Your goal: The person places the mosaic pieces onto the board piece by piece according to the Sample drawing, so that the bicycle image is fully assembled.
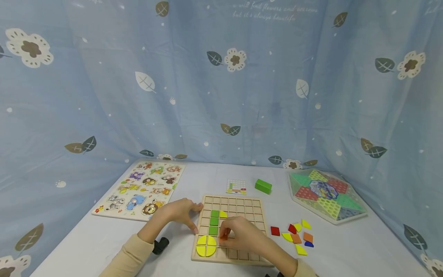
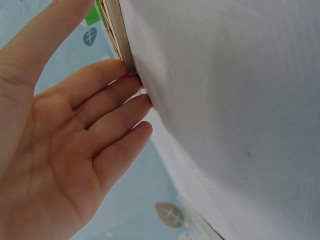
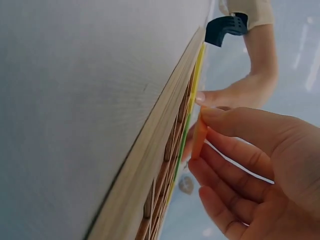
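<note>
A wooden grid board (image 1: pixel 242 202) lies on the table before me. Green square tiles (image 1: pixel 214 221) stand in a column on it, a yellow quarter-round tile (image 1: pixel 223 214) beside the top one. Yellow quarter-round tiles (image 1: pixel 206 246) form a circle at its lower left. My left hand (image 1: pixel 180 211) rests at the board's left edge, with nearly straight fingers (image 2: pixel 110 102) touching its side. Between thumb and fingers my right hand (image 1: pixel 243 234) pinches an orange tile (image 3: pixel 199 136), just above the board. In the head view that tile is mostly hidden.
Loose red, yellow, orange and blue tiles (image 1: pixel 296 238) lie right of the board. Behind it are a pattern card (image 1: pixel 236 186) and a green block (image 1: pixel 263 186). An animal puzzle board (image 1: pixel 145 188) lies left, a hexagonal case (image 1: pixel 327 194) right. A patterned curtain (image 1: pixel 221 96) hangs behind.
</note>
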The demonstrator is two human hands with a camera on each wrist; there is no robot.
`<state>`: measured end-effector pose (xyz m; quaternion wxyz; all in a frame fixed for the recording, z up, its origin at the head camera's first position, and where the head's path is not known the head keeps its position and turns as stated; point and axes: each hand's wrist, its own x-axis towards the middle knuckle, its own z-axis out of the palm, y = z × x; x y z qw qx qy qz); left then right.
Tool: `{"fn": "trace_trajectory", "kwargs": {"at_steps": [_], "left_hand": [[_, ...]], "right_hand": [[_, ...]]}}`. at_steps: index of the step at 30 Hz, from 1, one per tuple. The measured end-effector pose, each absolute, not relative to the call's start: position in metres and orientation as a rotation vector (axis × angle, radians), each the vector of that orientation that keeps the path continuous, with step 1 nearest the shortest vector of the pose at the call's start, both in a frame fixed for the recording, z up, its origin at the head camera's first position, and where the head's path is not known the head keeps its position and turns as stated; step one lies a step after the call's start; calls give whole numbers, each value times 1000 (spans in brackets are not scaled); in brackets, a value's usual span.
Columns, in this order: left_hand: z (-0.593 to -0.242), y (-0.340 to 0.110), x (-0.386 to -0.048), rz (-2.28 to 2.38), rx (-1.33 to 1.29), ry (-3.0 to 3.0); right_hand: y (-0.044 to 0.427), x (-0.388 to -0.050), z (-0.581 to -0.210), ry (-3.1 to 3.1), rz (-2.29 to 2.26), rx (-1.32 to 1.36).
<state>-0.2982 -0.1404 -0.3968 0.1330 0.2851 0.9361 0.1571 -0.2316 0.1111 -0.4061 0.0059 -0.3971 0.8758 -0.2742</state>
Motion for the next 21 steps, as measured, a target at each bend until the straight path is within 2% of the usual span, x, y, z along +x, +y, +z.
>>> {"fn": "trace_trajectory", "kwargs": {"at_steps": [21], "left_hand": [[-398,-140,-299,464,839,2708]], "right_hand": [[115,-230,-403,2708,-820,-1203]]}}
